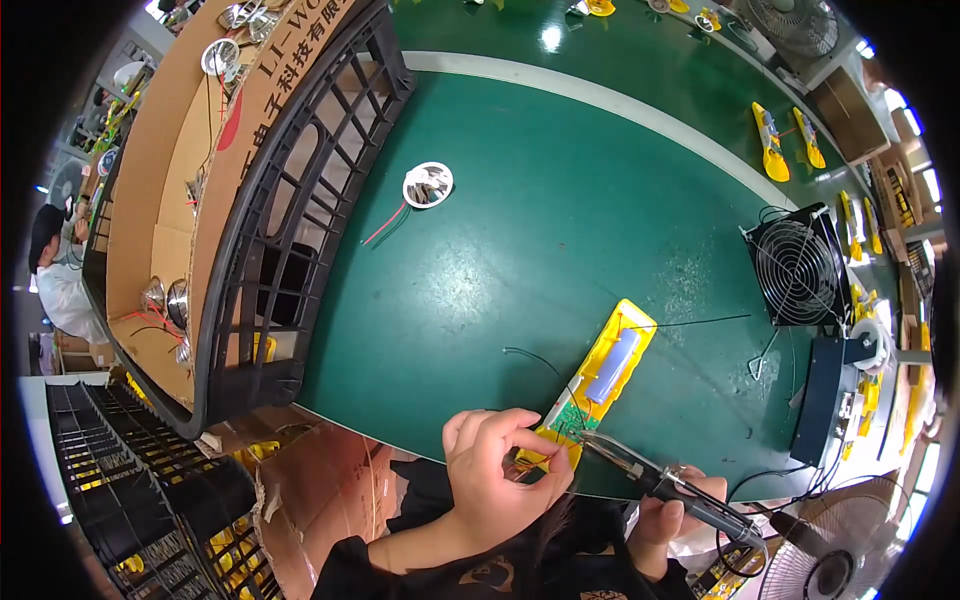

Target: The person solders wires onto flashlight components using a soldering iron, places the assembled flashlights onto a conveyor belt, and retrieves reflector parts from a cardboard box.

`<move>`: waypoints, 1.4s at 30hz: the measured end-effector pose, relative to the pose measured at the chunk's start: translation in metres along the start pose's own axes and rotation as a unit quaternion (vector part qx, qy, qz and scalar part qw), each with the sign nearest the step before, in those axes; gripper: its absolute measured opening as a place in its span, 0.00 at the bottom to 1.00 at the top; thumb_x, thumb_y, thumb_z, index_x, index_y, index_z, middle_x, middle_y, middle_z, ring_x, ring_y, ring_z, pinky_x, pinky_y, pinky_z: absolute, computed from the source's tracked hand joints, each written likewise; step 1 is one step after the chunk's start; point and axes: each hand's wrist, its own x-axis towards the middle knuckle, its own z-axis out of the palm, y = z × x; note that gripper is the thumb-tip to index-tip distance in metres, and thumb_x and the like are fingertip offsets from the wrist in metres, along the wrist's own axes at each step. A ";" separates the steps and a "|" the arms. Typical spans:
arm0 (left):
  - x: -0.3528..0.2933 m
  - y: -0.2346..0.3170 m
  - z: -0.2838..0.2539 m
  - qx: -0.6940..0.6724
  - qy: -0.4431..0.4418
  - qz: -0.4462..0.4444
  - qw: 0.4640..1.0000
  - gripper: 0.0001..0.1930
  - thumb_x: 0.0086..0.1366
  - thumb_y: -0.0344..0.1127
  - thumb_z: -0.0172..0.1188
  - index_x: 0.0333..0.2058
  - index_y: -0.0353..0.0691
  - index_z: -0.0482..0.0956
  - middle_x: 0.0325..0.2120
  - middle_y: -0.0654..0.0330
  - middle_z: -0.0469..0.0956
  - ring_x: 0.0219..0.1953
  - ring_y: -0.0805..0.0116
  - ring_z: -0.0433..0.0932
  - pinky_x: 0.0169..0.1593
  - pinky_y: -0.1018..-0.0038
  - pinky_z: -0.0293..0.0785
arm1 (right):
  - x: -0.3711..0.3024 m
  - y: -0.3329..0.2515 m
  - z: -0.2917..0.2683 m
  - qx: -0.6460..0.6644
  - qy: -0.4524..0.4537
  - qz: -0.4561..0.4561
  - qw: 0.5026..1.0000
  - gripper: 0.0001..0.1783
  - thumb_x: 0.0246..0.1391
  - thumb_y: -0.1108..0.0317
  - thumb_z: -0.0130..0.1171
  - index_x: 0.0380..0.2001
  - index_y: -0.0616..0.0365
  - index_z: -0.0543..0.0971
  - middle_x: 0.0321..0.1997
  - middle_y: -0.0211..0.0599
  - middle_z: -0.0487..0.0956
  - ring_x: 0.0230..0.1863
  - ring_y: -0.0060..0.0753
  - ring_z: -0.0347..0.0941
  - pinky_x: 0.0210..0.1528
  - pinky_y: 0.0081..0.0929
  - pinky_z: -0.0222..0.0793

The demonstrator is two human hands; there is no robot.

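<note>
A yellow plastic housing (634, 312) lies at the near edge of the green table. In it sit a purple cylindrical battery (613, 367) and a small green circuit board (570, 420). My left hand (495, 465) is closed in a pinch at the housing's near end; what its fingertips hold is hidden. My right hand (672, 510) grips a soldering iron (690, 500) from the right, with its metal tip at the circuit board. Thin dark wires (700, 320) stretch out from the housing to both sides.
A round reflector lamp (428, 186) with a red wire lies on the table (500, 260). At left stands a black plastic crate (270, 220) with a cardboard box. A small square fan (795, 265) and a dark blue box-shaped unit (828, 400) stand at right. Yellow housings (768, 140) lie beyond.
</note>
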 end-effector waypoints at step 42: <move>-0.001 -0.001 -0.002 0.016 -0.007 0.028 0.999 0.22 0.39 0.25 0.64 0.35 0.39 0.66 0.20 0.68 0.77 0.29 0.68 0.69 0.43 0.67 0.59 | -0.003 -0.004 -0.003 -0.060 0.018 -0.008 0.998 0.23 0.51 0.50 0.44 0.20 0.60 0.60 0.23 0.33 0.59 0.20 0.27 0.59 0.21 0.22 0.54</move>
